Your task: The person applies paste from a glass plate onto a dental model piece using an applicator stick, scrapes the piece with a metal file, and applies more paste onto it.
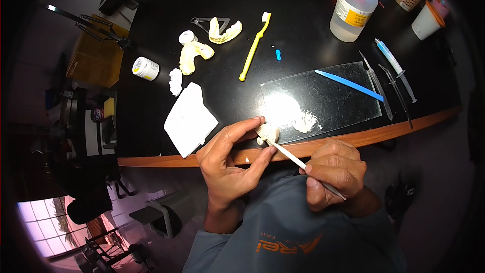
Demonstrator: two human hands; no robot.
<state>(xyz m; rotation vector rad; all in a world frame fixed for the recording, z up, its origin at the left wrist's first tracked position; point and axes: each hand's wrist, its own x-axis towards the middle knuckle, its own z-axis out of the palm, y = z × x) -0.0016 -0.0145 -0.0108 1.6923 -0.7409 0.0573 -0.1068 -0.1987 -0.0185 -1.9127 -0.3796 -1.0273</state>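
Note:
My left hand pinches a small cream-coloured dental piece between thumb and fingers, over the table's wooden front edge. In my right hand is a thin white stick-like tool, its tip touching the piece. Just beyond lies a glass plate bearing a heap of white paste or powder. A blue spatula rests across the plate's right part. Left of my left hand is a folded white cloth or paper.
Yellowish dental casts, a yellow toothbrush and a white jar stand or lie farther back. A clear bottle is at the back right, near a white cup. A syringe and metal tweezers lie at right.

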